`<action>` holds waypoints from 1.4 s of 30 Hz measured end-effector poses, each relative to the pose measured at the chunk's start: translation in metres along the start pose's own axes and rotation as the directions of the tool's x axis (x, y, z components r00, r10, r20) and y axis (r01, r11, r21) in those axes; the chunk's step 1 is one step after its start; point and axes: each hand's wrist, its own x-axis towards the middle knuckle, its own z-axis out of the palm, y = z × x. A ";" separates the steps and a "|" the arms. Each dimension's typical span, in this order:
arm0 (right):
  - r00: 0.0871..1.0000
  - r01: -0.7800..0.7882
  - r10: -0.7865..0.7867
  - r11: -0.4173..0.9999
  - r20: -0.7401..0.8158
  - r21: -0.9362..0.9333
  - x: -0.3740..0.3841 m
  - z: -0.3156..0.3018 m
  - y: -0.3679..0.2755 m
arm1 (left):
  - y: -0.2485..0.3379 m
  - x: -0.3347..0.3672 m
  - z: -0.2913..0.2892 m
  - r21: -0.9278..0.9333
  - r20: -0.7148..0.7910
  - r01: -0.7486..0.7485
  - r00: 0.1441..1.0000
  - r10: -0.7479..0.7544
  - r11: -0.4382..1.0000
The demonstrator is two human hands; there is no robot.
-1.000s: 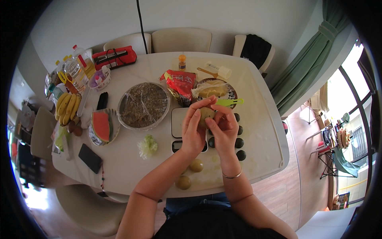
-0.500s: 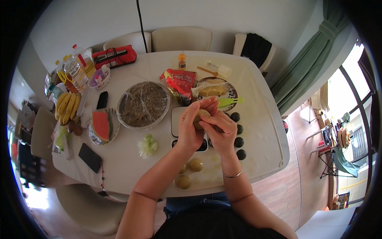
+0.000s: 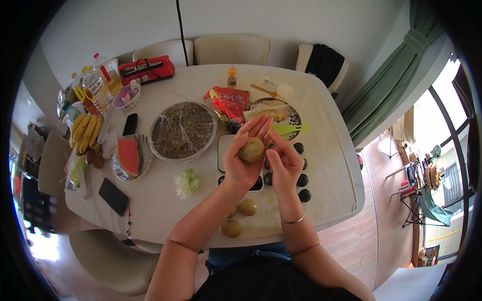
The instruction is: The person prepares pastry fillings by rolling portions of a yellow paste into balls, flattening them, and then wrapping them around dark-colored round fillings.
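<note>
A yellowish-brown dough ball (image 3: 251, 150) rests in the cupped palm of my left hand (image 3: 240, 168), whose fingers point up and away. Just to the right, my right hand (image 3: 284, 163) is half curled, its thumb and forefinger apart beside the ball, with nothing visible between them. Several dark green balls (image 3: 302, 180) lie on the table past my right hand. Similar yellowish balls (image 3: 247, 207) sit by my left forearm. A white kitchen scale (image 3: 224, 153) is partly hidden beneath my hands.
A film-covered bowl of brown filling (image 3: 183, 131) stands left of centre. Beyond my hands are a red bag (image 3: 230, 105), a patterned plate (image 3: 296, 131) with film-wrapped dough and a green-handled utensil (image 3: 291, 128). Watermelon (image 3: 128, 156), bananas (image 3: 86, 132) and a phone (image 3: 114, 196) occupy the left side.
My right hand has drawn back from the ball to the right, its fingers loosening. The ball now shows more fully in my left palm.
</note>
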 end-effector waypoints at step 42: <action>0.938 0.324 -0.266 0.900 0.222 -0.291 0.002 -0.002 0.001 | 0.001 0.006 -0.002 0.222 0.055 0.055 0.996 -0.068 0.974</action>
